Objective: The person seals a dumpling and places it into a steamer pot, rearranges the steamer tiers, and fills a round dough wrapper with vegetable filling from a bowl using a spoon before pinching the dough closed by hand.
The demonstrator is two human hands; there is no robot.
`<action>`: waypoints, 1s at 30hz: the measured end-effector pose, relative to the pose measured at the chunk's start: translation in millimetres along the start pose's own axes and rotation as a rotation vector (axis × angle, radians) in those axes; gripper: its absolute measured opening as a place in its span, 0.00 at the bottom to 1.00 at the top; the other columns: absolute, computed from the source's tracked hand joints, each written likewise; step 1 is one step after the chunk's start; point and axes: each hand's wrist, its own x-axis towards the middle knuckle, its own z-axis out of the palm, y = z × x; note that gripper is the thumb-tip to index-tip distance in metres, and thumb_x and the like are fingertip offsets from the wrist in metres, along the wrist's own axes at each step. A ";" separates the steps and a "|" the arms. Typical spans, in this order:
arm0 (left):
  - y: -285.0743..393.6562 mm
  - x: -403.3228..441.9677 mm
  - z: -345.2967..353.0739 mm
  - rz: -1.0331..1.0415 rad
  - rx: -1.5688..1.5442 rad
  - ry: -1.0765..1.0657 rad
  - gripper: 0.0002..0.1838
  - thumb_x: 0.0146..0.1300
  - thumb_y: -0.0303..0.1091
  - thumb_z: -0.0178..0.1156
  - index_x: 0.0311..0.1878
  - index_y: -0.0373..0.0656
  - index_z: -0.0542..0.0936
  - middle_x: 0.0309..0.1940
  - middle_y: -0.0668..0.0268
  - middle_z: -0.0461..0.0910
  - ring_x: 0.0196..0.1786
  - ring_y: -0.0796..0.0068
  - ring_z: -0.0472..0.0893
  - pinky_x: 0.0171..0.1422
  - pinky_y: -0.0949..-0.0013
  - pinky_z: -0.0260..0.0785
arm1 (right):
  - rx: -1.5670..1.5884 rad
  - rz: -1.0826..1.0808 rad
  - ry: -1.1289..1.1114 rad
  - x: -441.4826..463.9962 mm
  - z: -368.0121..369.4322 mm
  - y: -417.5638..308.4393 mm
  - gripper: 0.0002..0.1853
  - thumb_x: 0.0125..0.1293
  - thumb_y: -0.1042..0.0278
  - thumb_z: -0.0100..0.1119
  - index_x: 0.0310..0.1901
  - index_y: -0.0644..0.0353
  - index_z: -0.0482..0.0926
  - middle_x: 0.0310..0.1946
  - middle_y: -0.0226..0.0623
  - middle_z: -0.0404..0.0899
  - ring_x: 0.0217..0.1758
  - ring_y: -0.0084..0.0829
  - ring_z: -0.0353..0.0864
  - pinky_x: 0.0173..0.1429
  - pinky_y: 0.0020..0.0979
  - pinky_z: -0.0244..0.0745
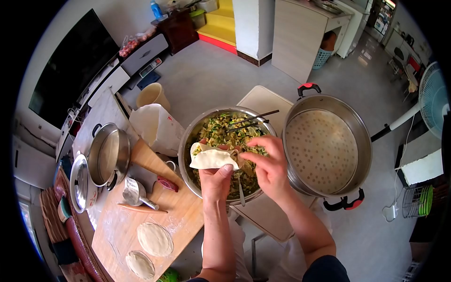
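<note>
My left hand (216, 184) is closed around a large folded dumpling (212, 159), with its thumb on the front of the pale dough. The dumpling's upper edge gapes a little and filling shows inside. Just right of it is my right hand (267, 164), fingers bent and apart, holding nothing. Both hands are above a steel bowl (186, 131) of chopped green and yellow filling (218, 124). Dark chopsticks (256, 117) lie across its far right side, and a metal spoon (241, 190) leans on the near rim.
On the right stands a large steamer pot (366, 150) with a perforated base. The wooden board (188, 211) at left holds two dough rounds (155, 239), a rolling pin (142, 208) and a metal scoop (135, 191). Behind it are a steel pan (123, 145) and a white bag (162, 129).
</note>
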 end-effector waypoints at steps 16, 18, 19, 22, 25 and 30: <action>2.8 0.2 -3.4 0.007 -0.061 0.022 0.49 0.55 0.21 0.71 0.76 0.55 0.54 0.57 0.61 0.77 0.65 0.47 0.75 0.65 0.50 0.75 | 0.346 0.542 -0.176 -25.4 16.7 27.0 0.35 0.61 0.81 0.60 0.71 0.62 0.61 0.37 0.40 0.87 0.38 0.38 0.86 0.51 0.36 0.78; 4.0 0.6 -4.3 0.017 -0.076 0.028 0.49 0.55 0.21 0.71 0.76 0.55 0.54 0.56 0.61 0.77 0.64 0.48 0.76 0.64 0.49 0.75 | 0.473 0.678 -0.187 -21.5 12.2 22.0 0.34 0.62 0.80 0.60 0.71 0.64 0.63 0.37 0.40 0.87 0.36 0.36 0.86 0.49 0.35 0.79; 4.6 0.7 -4.8 0.022 -0.083 0.030 0.50 0.55 0.20 0.71 0.76 0.55 0.54 0.55 0.61 0.77 0.63 0.48 0.77 0.64 0.49 0.75 | 0.468 0.693 -0.189 -21.8 11.4 22.3 0.33 0.62 0.80 0.61 0.70 0.64 0.63 0.37 0.40 0.87 0.35 0.35 0.86 0.47 0.34 0.79; 7.1 0.4 -5.5 0.021 -0.088 0.030 0.49 0.55 0.20 0.71 0.76 0.55 0.54 0.56 0.61 0.77 0.64 0.47 0.76 0.65 0.49 0.74 | 0.314 0.620 -0.183 -25.7 15.2 23.7 0.27 0.60 0.79 0.63 0.63 0.63 0.72 0.41 0.40 0.87 0.41 0.35 0.85 0.49 0.34 0.79; 5.2 0.1 -7.5 0.022 -0.075 0.021 0.50 0.55 0.21 0.71 0.76 0.55 0.53 0.56 0.62 0.78 0.65 0.48 0.76 0.64 0.50 0.76 | -0.201 0.236 -0.258 -22.4 12.0 18.2 0.19 0.55 0.78 0.66 0.50 0.59 0.81 0.49 0.40 0.83 0.53 0.38 0.79 0.55 0.35 0.76; 6.4 -1.1 -3.1 0.000 -0.073 0.014 0.50 0.54 0.22 0.72 0.76 0.56 0.54 0.56 0.62 0.78 0.64 0.49 0.76 0.65 0.51 0.75 | 0.046 0.269 -0.106 -19.6 15.6 24.2 0.11 0.52 0.75 0.68 0.39 0.58 0.84 0.48 0.36 0.79 0.58 0.40 0.73 0.59 0.37 0.72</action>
